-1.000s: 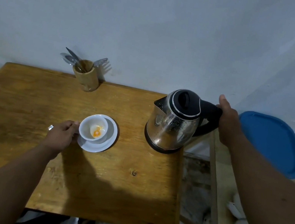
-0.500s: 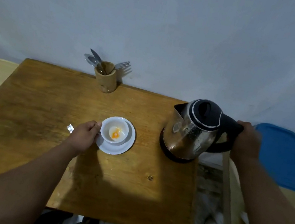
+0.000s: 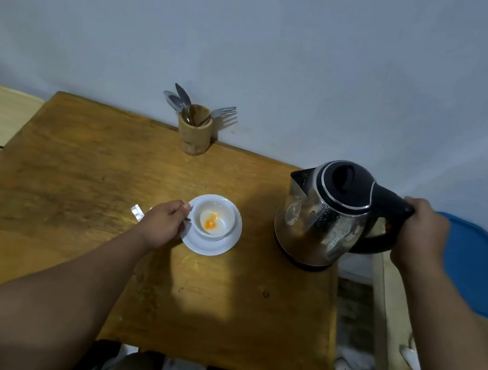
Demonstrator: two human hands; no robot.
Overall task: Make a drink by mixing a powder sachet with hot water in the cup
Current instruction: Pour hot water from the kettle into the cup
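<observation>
Right hand (image 3: 420, 235) now closed round kettle (image 3: 326, 213) handle; cutlery holder (image 3: 193, 133) behind.

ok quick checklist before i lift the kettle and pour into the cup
1. Right hand wrapped around the kettle handle: ok.
2. Left hand steadying the cup at its handle side: ok.
3. Orange powder in the cup: ok.
4. Cup sitting on the saucer, upright: ok.
5. Kettle lid shut: looks ok.
6. Water in the kettle, and hot: cannot tell.
</observation>
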